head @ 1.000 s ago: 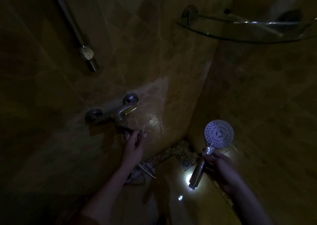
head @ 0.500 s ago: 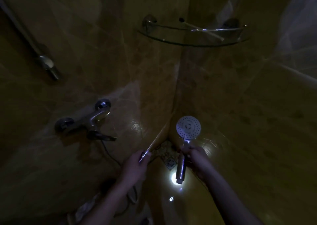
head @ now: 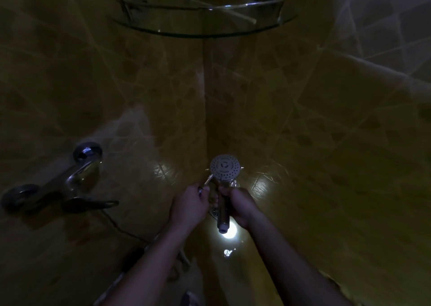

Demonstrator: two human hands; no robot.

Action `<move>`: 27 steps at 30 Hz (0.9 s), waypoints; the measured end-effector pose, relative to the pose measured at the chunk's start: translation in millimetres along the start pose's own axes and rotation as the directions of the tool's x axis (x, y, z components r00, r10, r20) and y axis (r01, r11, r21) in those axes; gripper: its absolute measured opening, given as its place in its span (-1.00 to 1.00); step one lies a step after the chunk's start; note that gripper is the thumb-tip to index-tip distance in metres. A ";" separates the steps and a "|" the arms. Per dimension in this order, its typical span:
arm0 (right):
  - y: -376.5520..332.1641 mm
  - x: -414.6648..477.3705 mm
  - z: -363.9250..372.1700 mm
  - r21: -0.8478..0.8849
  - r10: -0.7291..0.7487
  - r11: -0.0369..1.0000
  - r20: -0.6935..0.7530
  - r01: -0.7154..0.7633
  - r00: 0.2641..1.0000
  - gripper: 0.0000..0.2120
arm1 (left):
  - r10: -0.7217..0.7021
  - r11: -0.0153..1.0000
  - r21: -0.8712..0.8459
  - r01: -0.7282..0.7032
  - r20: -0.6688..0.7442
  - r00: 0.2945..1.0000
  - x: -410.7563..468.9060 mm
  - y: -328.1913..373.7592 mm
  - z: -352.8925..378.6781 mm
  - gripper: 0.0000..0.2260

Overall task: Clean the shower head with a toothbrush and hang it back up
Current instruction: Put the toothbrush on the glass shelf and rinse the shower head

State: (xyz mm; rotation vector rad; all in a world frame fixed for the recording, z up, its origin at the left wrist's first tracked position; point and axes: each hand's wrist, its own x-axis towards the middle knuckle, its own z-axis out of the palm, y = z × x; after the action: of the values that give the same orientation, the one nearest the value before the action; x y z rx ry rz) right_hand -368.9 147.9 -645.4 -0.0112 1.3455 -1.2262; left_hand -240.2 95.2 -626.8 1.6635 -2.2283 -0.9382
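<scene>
Left hand (head: 190, 204) w/ toothbrush (head: 207, 181) moved to shower head (head: 225, 167).

We saw a very dim, murky picture with a yellow-brown cast. The one bright spot was a white glare on the wet floor (head: 229, 232), with weaker glints on the wall tiles (head: 263, 185) and the tap (head: 81, 175). Corners sank into shadow. The glass shelf (head: 205, 34) curved from wide-angle distortion, and details looked soft and grainy.
</scene>
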 end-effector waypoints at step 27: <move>5.8 24.0 -13.8 -0.054 0.029 0.998 -0.069 -0.032 0.997 -0.87 | 0.025 0.999 0.028 -0.030 0.183 0.983 24.0 14.2 25.4 -0.75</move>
State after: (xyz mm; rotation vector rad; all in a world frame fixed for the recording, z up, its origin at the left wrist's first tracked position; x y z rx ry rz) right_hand -381.0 143.0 -670.5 0.0124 1.4334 -1.1729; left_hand -272.6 84.8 -642.9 1.6142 -2.3873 -1.0949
